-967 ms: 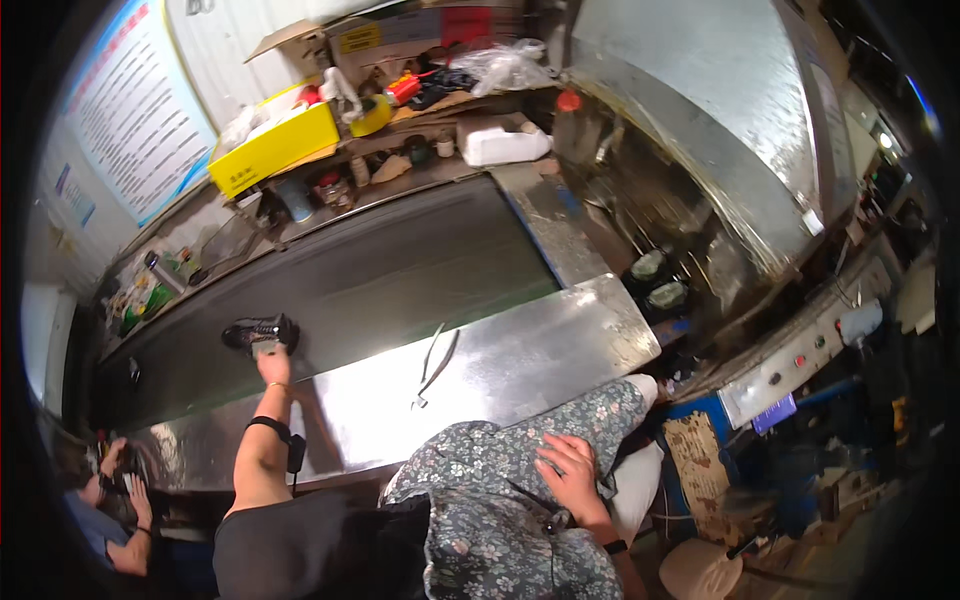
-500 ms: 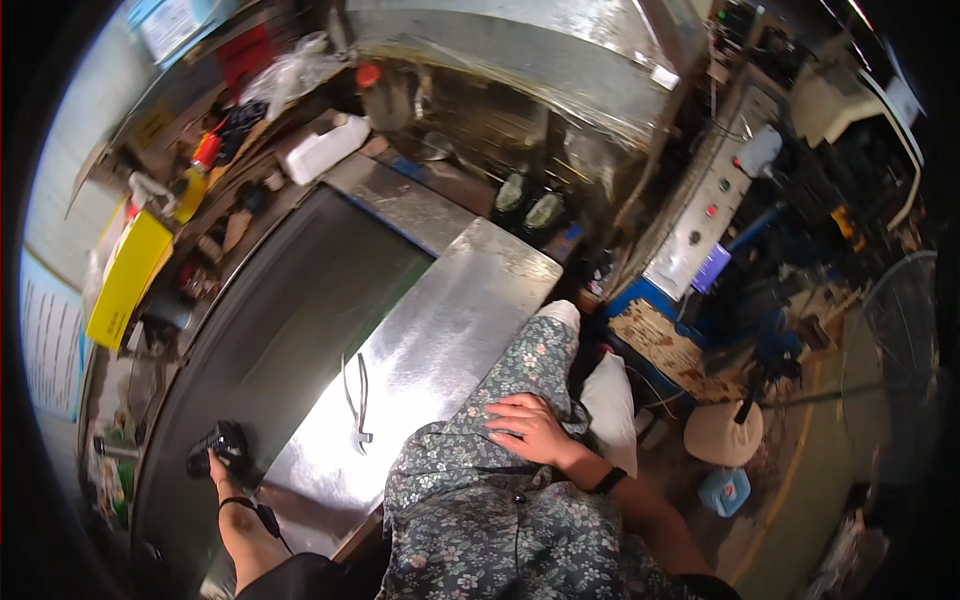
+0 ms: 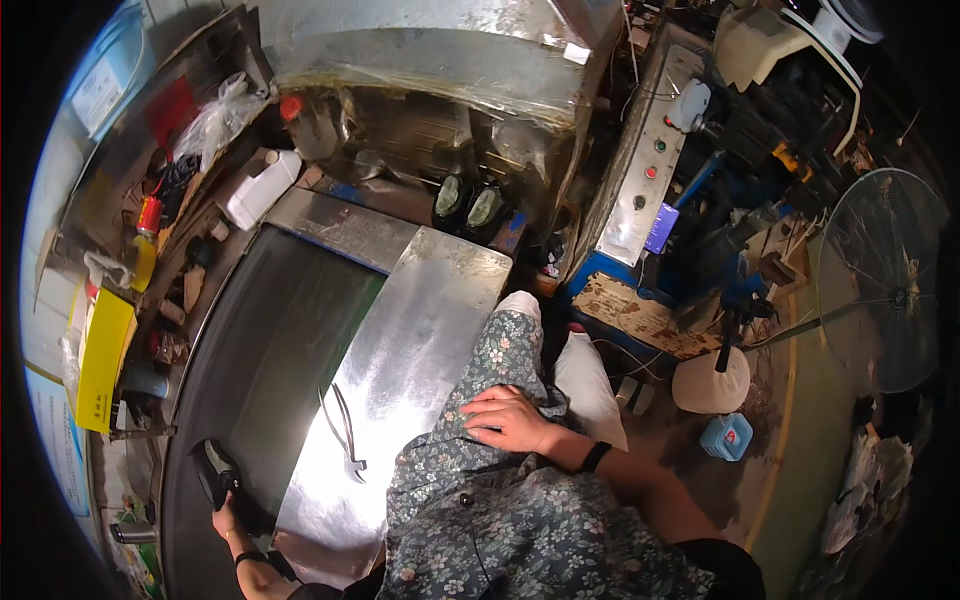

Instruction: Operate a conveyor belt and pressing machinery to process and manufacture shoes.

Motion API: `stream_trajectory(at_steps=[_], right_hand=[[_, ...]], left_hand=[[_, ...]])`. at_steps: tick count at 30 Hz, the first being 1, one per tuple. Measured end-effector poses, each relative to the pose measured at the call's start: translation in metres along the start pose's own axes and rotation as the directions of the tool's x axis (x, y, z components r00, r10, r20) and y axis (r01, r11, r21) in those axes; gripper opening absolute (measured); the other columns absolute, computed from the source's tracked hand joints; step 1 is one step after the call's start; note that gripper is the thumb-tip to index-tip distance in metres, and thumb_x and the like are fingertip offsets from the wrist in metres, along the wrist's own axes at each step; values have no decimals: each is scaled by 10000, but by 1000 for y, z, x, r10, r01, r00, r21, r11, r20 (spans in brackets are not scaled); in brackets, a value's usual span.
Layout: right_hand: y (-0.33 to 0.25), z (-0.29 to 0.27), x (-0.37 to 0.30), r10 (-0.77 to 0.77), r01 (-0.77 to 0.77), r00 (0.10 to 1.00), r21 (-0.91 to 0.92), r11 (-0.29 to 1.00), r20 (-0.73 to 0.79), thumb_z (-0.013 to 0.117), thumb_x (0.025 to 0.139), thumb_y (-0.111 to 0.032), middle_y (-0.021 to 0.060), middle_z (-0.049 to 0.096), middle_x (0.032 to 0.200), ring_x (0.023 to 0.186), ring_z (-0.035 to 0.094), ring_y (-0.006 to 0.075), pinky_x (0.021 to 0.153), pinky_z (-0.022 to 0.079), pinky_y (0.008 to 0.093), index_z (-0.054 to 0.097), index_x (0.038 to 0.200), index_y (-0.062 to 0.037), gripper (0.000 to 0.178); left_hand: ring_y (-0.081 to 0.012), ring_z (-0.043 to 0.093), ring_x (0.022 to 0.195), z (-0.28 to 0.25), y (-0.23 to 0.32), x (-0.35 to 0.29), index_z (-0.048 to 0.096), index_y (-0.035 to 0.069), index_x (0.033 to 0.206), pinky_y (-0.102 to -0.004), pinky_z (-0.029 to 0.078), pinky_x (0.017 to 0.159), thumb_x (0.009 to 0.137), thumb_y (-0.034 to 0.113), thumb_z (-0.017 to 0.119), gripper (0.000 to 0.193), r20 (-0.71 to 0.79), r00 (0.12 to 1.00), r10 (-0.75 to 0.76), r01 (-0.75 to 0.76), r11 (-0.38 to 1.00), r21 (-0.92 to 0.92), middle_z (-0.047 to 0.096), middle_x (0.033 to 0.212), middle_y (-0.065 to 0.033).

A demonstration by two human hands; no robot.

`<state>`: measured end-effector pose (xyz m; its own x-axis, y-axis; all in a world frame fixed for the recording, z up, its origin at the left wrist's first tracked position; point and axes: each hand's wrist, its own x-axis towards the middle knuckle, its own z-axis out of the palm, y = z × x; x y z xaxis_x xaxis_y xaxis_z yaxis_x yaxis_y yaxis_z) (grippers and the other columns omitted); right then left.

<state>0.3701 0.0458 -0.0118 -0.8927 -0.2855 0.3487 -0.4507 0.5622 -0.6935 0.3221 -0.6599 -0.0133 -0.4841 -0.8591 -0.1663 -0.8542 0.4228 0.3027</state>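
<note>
Cluttered workshop surroundings frame a dark conveyor belt [image 3: 270,330] beside a shiny metal plate [image 3: 430,290], with a yellow box [image 3: 105,360] at the left and a pair of shoes [image 3: 485,207] beyond the plate's far end. At the near left, the left hand [image 3: 226,518] grips one end of a black shoe [image 3: 211,470] over the belt, its fingers partly hidden. To its right, the right hand [image 3: 508,420] lies on a floral apron [image 3: 500,520], fingers slightly spread.
</note>
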Motion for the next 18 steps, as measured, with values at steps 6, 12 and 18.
stream_trajectory(at_steps=[6, 12, 18], right_hand=[[4, 3, -3, -7, 7, 1000, 55, 998, 7, 722, 838, -233, -19, 692, 1180, 1141, 577, 221, 985, 431, 402, 755, 952, -146, 147], [23, -13, -5, 204, -241, 966, 277, 930, 157, 705, 878, -233, 70, 716, 1105, 1044, 617, 244, 874, 497, 376, 749, 1030, -98, 208], [-54, -105, 68, 123, -31, 984, 549, 835, -132, 656, 919, -433, 172, 361, 1541, 1312, 498, 308, 1042, 457, 423, 245, 1541, -80, 825]], left_hand=[[-339, 667, 1019, 61, 1, -43, 559, -60, 1261, -390, 512, 928, 716, 207, 746, 635, -277, 939, 203, -264, 942, -205, 676, 1157, -199], [-269, 688, 824, 20, 99, -164, 620, -30, 1069, -382, 585, 755, 767, 156, 694, 363, 566, 663, 491, 451, 342, -825, 690, 937, -129], [-313, 643, 1081, 40, 167, -360, 490, -19, 1377, -385, 523, 962, 829, 327, 610, 658, 361, 159, 919, 672, 167, -722, 607, 1291, -199]])
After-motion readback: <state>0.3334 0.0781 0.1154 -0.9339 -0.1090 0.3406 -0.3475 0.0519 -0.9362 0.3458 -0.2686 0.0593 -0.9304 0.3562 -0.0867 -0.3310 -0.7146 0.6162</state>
